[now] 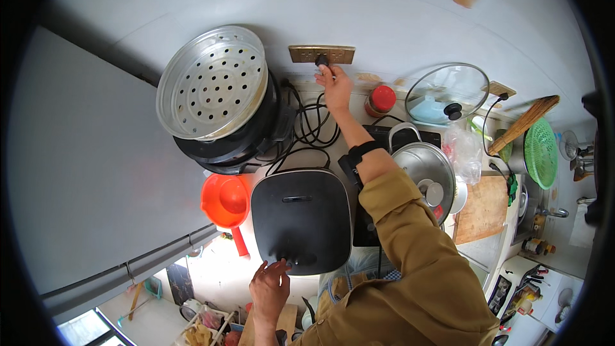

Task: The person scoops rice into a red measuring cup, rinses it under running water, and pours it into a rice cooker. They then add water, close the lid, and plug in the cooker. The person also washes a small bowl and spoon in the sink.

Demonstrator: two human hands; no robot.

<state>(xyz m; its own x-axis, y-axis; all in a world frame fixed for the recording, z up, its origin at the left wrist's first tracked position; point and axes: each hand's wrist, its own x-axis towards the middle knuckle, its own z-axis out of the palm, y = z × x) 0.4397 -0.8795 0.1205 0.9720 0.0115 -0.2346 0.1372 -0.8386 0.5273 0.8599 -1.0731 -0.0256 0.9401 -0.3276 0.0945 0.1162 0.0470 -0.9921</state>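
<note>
My right hand (pixel 336 87) reaches to the brass-coloured wall socket panel (pixel 298 54) and grips a black power plug (pixel 321 60) at its face. How far the plug's pins sit in the socket is hidden. Before me stands a square black electric cooker (pixel 302 221) with a flat lid and a slot-like handle near its back. My left hand (pixel 270 286) is at the cooker's front edge, fingers apart and fingertips at the lid's front. It holds nothing that I can make out. Black power cords (pixel 312 122) lie coiled behind the cooker.
An aluminium steamer tray (pixel 218 84) rests tilted on a black pressure cooker (pixel 235 151). An orange dipper (pixel 225 202) sits left. Rightward are a red-lidded jar (pixel 383 100), a steel pot (pixel 420 168) on an induction hob, a glass lid (pixel 447 91) and a wooden cutting board (pixel 482 206).
</note>
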